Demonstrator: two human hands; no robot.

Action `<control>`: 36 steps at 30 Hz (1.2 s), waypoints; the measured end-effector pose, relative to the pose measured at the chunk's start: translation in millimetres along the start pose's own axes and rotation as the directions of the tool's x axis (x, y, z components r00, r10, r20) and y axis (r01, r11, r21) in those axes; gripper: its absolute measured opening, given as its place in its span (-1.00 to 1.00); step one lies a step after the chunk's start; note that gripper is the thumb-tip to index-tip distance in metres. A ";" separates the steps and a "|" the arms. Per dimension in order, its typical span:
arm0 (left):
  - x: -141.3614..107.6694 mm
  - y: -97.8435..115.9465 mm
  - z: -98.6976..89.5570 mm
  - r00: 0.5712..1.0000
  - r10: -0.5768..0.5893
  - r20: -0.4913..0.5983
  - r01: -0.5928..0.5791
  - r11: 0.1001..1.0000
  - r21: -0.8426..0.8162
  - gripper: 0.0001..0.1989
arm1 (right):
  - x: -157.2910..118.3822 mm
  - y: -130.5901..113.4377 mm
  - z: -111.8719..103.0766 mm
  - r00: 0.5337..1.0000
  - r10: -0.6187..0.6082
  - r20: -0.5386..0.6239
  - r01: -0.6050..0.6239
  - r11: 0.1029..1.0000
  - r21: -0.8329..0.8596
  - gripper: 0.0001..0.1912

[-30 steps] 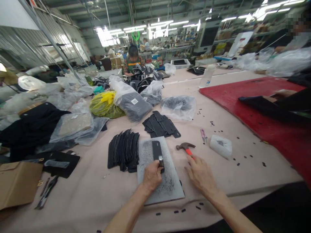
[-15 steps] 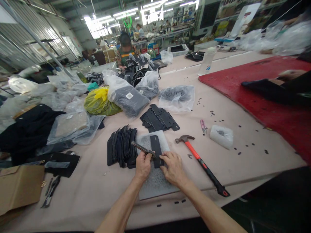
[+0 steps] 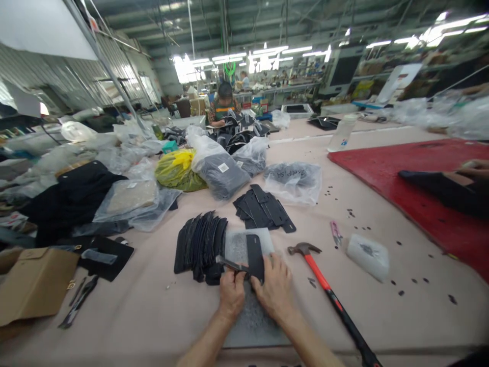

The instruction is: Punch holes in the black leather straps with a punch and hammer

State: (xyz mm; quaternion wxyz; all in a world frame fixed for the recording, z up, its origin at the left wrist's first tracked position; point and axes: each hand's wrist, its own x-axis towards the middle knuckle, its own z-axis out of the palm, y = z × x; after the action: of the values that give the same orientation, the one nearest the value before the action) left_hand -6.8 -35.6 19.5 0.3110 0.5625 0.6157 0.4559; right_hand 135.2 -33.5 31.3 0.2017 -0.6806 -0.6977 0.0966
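Note:
My left hand (image 3: pixel 231 293) is closed around a dark metal punch (image 3: pixel 232 263), a bar slanting up to the left. The punch's lower end meets the near part of a flat black strip (image 3: pixel 254 252) with rounded corners. My right hand (image 3: pixel 275 285) grips that strip, its thumb at the near end and its fingers along the right edge. Under the strip lies a speckled grey-white board (image 3: pixel 252 323). Left of the board stands a row of black pieces packed on edge (image 3: pixel 200 244). A claw hammer (image 3: pixel 328 290) with a red and black handle rests to the right.
Loose black strips (image 3: pixel 263 208) lie in a pile beyond the board. Pink snips (image 3: pixel 335 233), a white wrapped block (image 3: pixel 368 256) and small dark oblong bits are on the right. Plastic bags (image 3: pixel 221 171) stand behind. Another person's hand (image 3: pixel 476 168) is over a red mat (image 3: pixel 405 163).
The view has tilted up, so the table's things sit lower in the picture. My right hand's fingers now reach farther along the strip's right edge. The punch stays in my left hand.

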 end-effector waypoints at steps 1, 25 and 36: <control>-0.9 -2.8 -0.3 0.999 -0.003 -0.035 0.003 1.000 -0.007 -0.74 | 4.6 -1.0 5.6 0.999 0.022 -0.025 -0.022 1.000 -0.014 -0.39; -12.3 -18.5 7.4 0.990 0.138 0.037 -0.141 0.988 0.067 -0.79 | 185.5 -30.8 -36.9 0.995 0.095 0.011 -0.095 0.966 0.240 -0.47; -12.7 -23.9 11.0 0.969 0.245 0.031 -0.247 0.962 0.113 -0.83 | 183.4 -111.0 63.1 0.898 0.111 0.426 -0.160 0.984 0.080 -0.69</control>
State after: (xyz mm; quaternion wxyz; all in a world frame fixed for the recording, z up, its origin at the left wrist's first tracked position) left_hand -4.6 -44.5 -8.2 0.2239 0.6556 0.5639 0.4495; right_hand 9.5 150.6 47.4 0.0777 -0.6783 -0.6689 0.2939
